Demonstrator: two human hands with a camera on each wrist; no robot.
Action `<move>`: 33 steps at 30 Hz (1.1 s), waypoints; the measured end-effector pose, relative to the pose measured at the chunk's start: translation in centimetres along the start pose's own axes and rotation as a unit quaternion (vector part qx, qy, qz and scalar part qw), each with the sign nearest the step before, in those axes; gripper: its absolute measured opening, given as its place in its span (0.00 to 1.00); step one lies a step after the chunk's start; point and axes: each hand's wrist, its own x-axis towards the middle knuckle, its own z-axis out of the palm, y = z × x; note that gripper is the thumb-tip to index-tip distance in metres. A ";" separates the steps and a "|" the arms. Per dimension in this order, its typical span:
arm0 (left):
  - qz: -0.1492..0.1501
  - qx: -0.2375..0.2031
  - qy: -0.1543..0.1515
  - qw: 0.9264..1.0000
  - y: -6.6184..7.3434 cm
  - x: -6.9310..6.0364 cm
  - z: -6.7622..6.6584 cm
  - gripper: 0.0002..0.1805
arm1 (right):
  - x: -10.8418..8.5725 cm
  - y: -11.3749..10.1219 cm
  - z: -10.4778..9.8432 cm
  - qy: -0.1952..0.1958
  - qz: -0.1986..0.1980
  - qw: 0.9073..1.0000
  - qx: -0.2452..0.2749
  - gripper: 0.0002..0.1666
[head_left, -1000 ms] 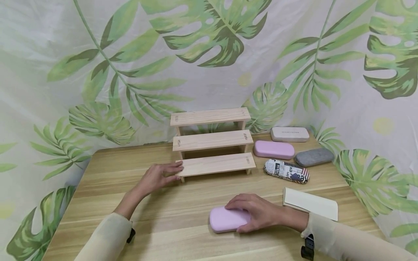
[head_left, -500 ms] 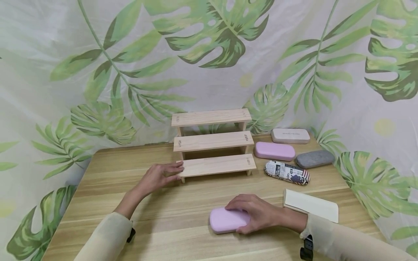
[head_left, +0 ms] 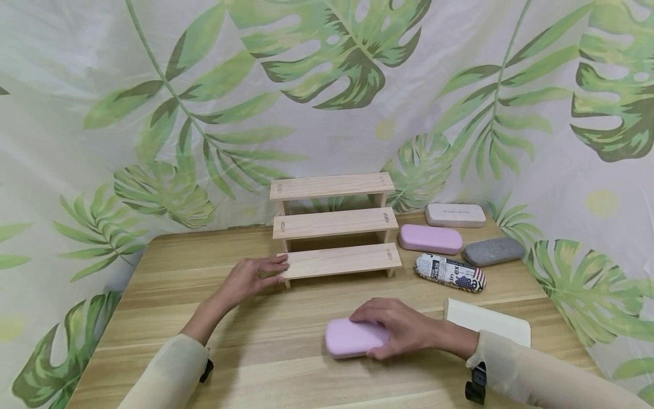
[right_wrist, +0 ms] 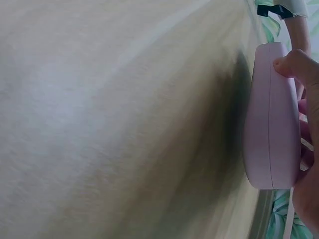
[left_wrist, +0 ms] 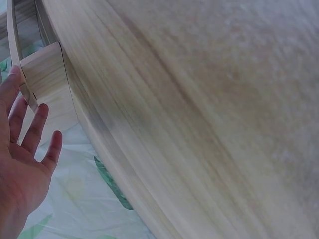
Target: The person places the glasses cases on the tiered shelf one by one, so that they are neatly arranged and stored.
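Note:
My right hand (head_left: 401,326) grips a pink glasses case (head_left: 352,338) at its right end, over the front middle of the table. In the right wrist view the thumb lies on one long side of the glasses case (right_wrist: 271,119) and the fingers are partly hidden behind it. Whether its underside touches the table I cannot tell. My left hand (head_left: 250,278) touches the left end of the lowest step of a three-step wooden display stand (head_left: 339,261). Seen from the left wrist, this left hand (left_wrist: 25,164) has loosely spread fingers, with fingertips at the board's edge.
Right of the stand lie a white glasses case (head_left: 456,215), a second pink case (head_left: 431,238), a grey case (head_left: 494,251) and a newsprint-patterned case (head_left: 449,272). A cream case (head_left: 487,322) lies nearer, partly behind the right forearm. A leaf-print cloth (head_left: 337,136) hangs behind the table (head_left: 286,363).
The right hand and the pink glasses case have shifted slightly away from the table's front and a little left. The left hand stays at the stand.

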 end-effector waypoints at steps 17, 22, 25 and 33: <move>-0.005 0.005 0.001 1.000 0.0 0.0 -0.1 0.20 | 3.5 0.8 -2.6 0.047 -0.015 0.998 -0.033 0.40; -0.003 0.007 0.002 1.000 -0.1 0.0 0.0 0.20 | 4.6 1.1 -2.9 0.066 -0.025 0.997 -0.030 0.41; -0.004 0.007 0.003 1.000 -0.1 0.0 0.0 0.20 | 5.2 1.4 -3.1 0.076 -0.035 0.996 -0.027 0.41; -0.007 0.005 0.000 1.000 -0.1 0.1 -0.1 0.19 | 6.4 1.9 -3.9 0.088 -0.020 0.995 -0.038 0.42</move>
